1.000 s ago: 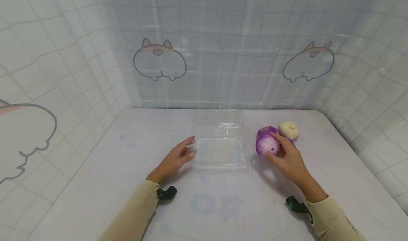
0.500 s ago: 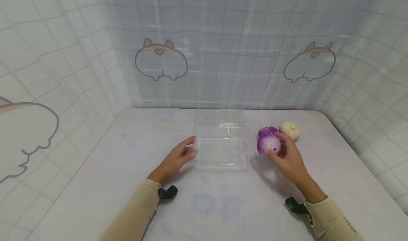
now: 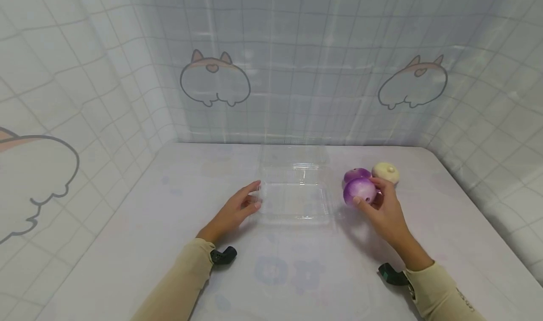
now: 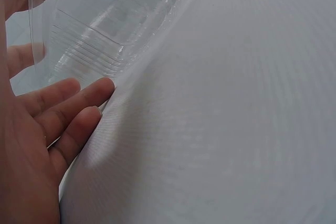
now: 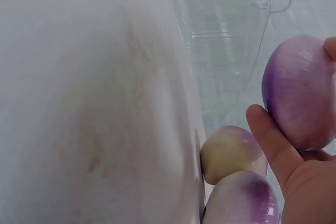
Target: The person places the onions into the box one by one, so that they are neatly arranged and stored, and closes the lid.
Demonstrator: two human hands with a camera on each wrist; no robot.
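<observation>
Gripping a purple onion between thumb and fingers, the right hand holds it raised off the tabletop, near a second purple onion and a pale onion, while the left hand, fingers apart, rests at the clear container's left side.

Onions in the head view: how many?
3 clearly: the held onion in the right hand, the rear purple onion beyond it, and the pale onion beside that one. A fourth may be hidden behind the hand.
</observation>
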